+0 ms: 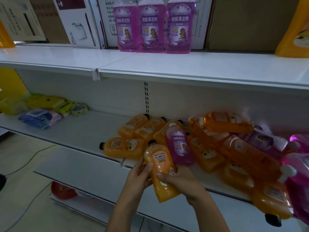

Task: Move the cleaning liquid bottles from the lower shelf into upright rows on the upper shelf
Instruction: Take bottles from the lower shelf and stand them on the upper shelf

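Note:
Both my hands grip one orange bottle with a black cap, held tilted in front of the lower shelf. My left hand wraps its left side and my right hand covers its lower right. Behind it a purple bottle lies on a heap of orange bottles and purple ones spread over the lower shelf's right half. Three purple bottles stand upright in a row at the back of the upper shelf.
Cardboard boxes line the back of the upper shelf, with an orange bottle at its right end. Wipe packs and a tape roll lie at the lower shelf's left. A lower white shelf and a red bowl sit below.

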A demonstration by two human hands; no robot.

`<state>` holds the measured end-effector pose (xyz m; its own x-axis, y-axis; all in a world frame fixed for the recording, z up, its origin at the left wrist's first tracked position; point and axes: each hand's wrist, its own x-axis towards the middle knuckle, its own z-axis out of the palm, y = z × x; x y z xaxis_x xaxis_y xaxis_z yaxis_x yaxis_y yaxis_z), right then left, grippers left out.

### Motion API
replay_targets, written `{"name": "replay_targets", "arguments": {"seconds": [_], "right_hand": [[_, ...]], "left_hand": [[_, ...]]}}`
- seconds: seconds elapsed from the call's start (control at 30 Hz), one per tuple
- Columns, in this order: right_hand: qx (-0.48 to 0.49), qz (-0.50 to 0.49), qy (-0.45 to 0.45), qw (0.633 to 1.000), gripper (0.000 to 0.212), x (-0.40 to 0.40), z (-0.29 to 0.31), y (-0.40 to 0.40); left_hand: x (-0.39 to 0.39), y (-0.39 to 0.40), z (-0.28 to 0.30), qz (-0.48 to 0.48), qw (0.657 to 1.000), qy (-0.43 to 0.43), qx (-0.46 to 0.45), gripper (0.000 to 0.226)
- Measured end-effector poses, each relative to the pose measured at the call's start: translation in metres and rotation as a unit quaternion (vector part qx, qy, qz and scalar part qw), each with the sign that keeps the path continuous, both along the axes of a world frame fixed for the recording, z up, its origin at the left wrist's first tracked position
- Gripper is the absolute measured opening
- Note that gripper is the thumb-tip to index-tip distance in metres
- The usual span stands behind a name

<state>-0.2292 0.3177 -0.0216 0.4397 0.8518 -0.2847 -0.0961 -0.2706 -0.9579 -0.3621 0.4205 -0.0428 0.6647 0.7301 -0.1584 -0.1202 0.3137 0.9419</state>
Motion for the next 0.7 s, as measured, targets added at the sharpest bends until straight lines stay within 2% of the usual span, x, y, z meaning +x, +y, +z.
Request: {"name": "replay_targets", "arguments": {"seconds": [0.13,0.3,0.43,0.57,0.63,0.7], "right_hand": [[0.032,-0.035,-0.006,0.999,0.046,-0.01,-0.001,0.005],[0.063,-0.095,-0.025,0.993,0.042,-0.019,0.001,0.017],[0.104,-0.11,-0.035,0.988,0.054,-0.034,0.01,0.03],[0.163,-0.107,-0.032,0.98,0.048,-0.048,0.024,0.043],[0.18,-0.089,-0.035,0.979,0.049,-0.053,0.033,0.048],[0.184,-0.055,-0.034,0.981,0.059,-0.058,0.041,0.053]], "left_hand": [[-0.002,0.001,0.001,0.001,1.0,0.022,0.02,0.045],[-0.015,0.003,0.004,0.007,0.995,0.031,0.094,0.039],[-0.032,0.007,0.014,-0.028,0.991,0.012,0.128,0.058],[-0.046,0.008,0.025,-0.092,0.983,0.005,0.157,0.089],[-0.053,0.012,0.03,-0.082,0.983,-0.005,0.161,0.096],[-0.063,0.018,0.035,-0.066,0.984,-0.014,0.163,0.096]]}}
